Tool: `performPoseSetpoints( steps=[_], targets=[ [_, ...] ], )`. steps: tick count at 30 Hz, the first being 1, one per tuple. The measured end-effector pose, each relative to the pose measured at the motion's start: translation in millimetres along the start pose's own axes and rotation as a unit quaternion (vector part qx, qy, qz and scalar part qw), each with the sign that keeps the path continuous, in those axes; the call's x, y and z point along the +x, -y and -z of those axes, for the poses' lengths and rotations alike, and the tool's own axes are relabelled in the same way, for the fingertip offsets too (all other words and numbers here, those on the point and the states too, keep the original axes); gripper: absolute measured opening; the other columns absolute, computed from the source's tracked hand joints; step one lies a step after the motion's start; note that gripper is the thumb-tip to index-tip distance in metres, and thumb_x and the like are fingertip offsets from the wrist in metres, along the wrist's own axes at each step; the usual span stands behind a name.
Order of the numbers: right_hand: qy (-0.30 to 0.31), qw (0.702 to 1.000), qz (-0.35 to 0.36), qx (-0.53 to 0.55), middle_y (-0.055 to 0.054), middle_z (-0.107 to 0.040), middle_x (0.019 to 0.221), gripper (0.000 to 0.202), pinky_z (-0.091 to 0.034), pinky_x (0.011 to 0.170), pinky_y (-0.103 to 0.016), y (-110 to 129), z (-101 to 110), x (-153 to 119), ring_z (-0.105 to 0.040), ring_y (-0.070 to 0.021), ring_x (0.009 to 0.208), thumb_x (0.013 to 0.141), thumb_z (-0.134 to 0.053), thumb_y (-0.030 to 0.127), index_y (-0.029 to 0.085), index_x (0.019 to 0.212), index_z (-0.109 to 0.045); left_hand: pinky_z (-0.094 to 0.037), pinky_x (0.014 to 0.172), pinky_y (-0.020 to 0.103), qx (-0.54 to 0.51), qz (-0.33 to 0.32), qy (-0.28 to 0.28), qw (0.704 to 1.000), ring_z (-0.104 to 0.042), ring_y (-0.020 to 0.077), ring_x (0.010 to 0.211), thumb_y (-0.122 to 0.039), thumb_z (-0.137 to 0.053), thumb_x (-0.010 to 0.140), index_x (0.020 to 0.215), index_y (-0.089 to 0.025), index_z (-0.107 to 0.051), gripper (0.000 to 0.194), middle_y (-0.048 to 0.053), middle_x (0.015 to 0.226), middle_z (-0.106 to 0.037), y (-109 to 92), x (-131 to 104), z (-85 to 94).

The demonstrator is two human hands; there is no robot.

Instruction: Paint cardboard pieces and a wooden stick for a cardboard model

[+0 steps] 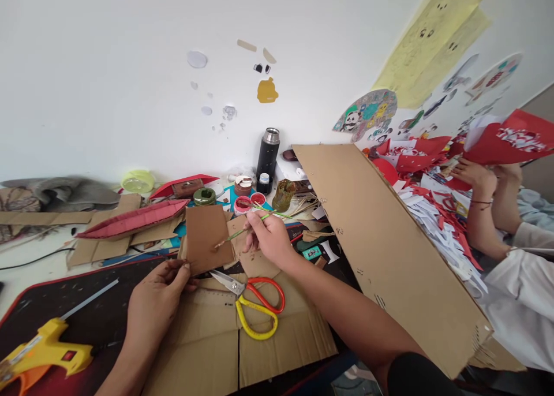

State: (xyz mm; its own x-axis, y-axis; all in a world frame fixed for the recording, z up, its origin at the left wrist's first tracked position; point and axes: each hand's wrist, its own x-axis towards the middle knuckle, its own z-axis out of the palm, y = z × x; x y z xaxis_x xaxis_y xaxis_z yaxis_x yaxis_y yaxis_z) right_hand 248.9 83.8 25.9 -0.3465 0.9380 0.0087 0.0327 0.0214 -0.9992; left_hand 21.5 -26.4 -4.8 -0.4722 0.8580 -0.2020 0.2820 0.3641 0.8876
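My right hand [269,237] is closed around a thin green paintbrush [239,232], whose tip rests on or just above a brown-painted cardboard piece [208,234]. The near left corner of that piece is pinched between the thumb and fingers of my left hand [162,292]. Scissors [255,303] with one red and one yellow handle lie just below it, on a cardboard sheet [285,355]. Behind the painted piece stand small paint pots, including red paint [258,198] and a green pot [204,196].
At left lie a yellow glue gun [47,350] and a pink-lined cardboard boat shape [134,220]. A black thermos [268,156] stands near the wall. A long cardboard panel [389,251] divides off the right side, where another person's hands [474,176] hold red paper [511,136] above paper strips [433,228].
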Motion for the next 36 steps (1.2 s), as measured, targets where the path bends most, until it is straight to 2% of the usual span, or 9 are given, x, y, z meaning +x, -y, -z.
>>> performPoseSetpoints(
  steps=[3,7,12,15,22,27,31,36],
  targets=[
    [-0.043,0.999,0.023,0.017,0.002,-0.066,0.059,0.063,-0.044,0.044,-0.020,1,-2,10,-0.068,-0.0140,0.049,0.099,-0.055,0.085,0.023,0.088,-0.060,-0.064,0.070,0.041,0.010,-0.001,-0.001,1.000,-0.082,0.0335,0.067,-0.069,-0.068,0.069,0.086,-0.030,-0.073,0.043,0.002,0.064,-0.081,0,0,0.4],
    [0.002,0.999,0.011,0.030,0.003,-0.066,0.057,0.064,-0.043,0.043,-0.020,2,-7,4,-0.066,-0.0133,0.046,0.099,-0.056,0.086,0.023,0.087,-0.059,-0.064,0.072,0.042,0.013,0.009,-0.001,1.000,-0.082,0.0340,0.068,-0.071,-0.067,0.068,0.087,-0.029,-0.073,0.046,0.003,0.066,-0.082,-4,-2,0.9],
    [0.045,0.998,-0.025,0.035,0.005,-0.060,0.050,0.064,-0.043,0.042,-0.019,-2,-2,-15,-0.066,-0.0144,0.043,0.101,-0.056,0.085,0.023,0.086,-0.059,-0.064,0.073,0.042,0.003,0.007,-0.003,1.000,-0.082,0.0339,0.067,-0.070,-0.068,0.067,0.087,-0.030,-0.073,0.045,0.002,0.063,-0.080,-6,-3,-0.1],
    [0.045,0.998,-0.023,0.037,0.005,-0.062,0.051,0.063,-0.044,0.042,-0.019,-2,-2,-11,-0.066,-0.0141,0.044,0.101,-0.057,0.084,0.023,0.087,-0.059,-0.064,0.070,0.041,-0.002,0.013,-0.001,1.000,-0.082,0.0336,0.066,-0.071,-0.068,0.065,0.085,-0.030,-0.072,0.045,0.001,0.062,-0.079,-6,-2,-0.6],
    [-0.006,0.998,0.010,0.058,0.002,-0.068,0.062,0.060,-0.042,0.042,-0.018,2,-19,17,-0.071,-0.0140,0.051,0.103,-0.057,0.081,0.022,0.090,-0.060,-0.063,0.071,0.042,0.009,0.017,0.002,1.000,-0.082,0.0338,0.068,-0.073,-0.067,0.065,0.086,-0.030,-0.072,0.048,0.002,0.066,-0.082,-6,-2,-0.5],
    [0.051,0.997,-0.006,0.062,0.004,-0.064,0.052,0.064,-0.042,0.041,-0.019,-2,-15,2,-0.065,-0.0136,0.043,0.099,-0.057,0.087,0.023,0.088,-0.059,-0.063,0.073,0.042,0.003,0.020,-0.004,1.000,-0.083,0.0338,0.069,-0.072,-0.068,0.065,0.088,-0.029,-0.073,0.049,0.002,0.068,-0.083,-6,-3,0.1],
    [0.066,0.996,-0.026,0.061,0.005,-0.062,0.050,0.064,-0.042,0.042,-0.019,-1,-8,-11,-0.066,-0.0141,0.043,0.099,-0.056,0.087,0.024,0.088,-0.058,-0.064,0.071,0.042,-0.005,0.015,0.000,1.000,-0.082,0.0333,0.067,-0.072,-0.068,0.065,0.086,-0.029,-0.073,0.048,0.002,0.065,-0.082,-7,-2,0.1],
    [0.054,0.997,-0.012,0.045,0.004,-0.064,0.052,0.060,-0.042,0.042,-0.018,2,-16,2,-0.067,-0.0138,0.045,0.102,-0.055,0.082,0.023,0.089,-0.058,-0.064,0.070,0.041,0.006,0.007,0.002,1.000,-0.081,0.0326,0.065,-0.071,-0.068,0.065,0.086,-0.030,-0.073,0.047,0.001,0.064,-0.081,-7,-2,0.1]
  ],
)
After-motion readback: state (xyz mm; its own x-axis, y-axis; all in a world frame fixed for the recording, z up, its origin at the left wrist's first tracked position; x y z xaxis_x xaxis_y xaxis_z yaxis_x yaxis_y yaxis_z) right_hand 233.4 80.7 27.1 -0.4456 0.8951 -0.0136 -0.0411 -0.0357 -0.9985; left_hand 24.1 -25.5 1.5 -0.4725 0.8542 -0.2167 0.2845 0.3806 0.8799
